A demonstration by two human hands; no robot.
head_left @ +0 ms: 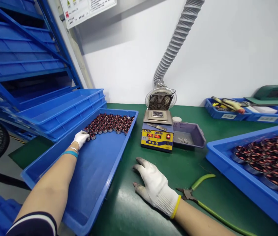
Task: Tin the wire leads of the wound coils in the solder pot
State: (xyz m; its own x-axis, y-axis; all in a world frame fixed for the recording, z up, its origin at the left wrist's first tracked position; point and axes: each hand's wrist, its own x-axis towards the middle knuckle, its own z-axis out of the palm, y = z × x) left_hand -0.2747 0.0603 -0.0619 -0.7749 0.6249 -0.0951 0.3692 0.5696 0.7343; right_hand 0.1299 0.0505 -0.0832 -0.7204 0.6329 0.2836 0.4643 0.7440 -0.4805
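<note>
My left hand (81, 139), in a white glove, reaches into a long blue tray (97, 177) and touches the near edge of a cluster of several small copper-wound coils (110, 123) at the tray's far end. Its fingers curl round the coils at the edge; what they grip is hidden. My right hand (153, 186), in a white glove with grey fingertips, lies flat on the green table mat (193, 170) with fingers spread and holds nothing. Green-handled cutters (197, 190) lie just right of that hand.
A yellow solder pot with a red display (157, 134) stands mid-table under a fan (160, 99) and a grey hose (175, 42). A purple tray (190, 134) sits beside it. Another blue tray of coils (264, 164) is right. Stacked blue trays (62, 108) stand left.
</note>
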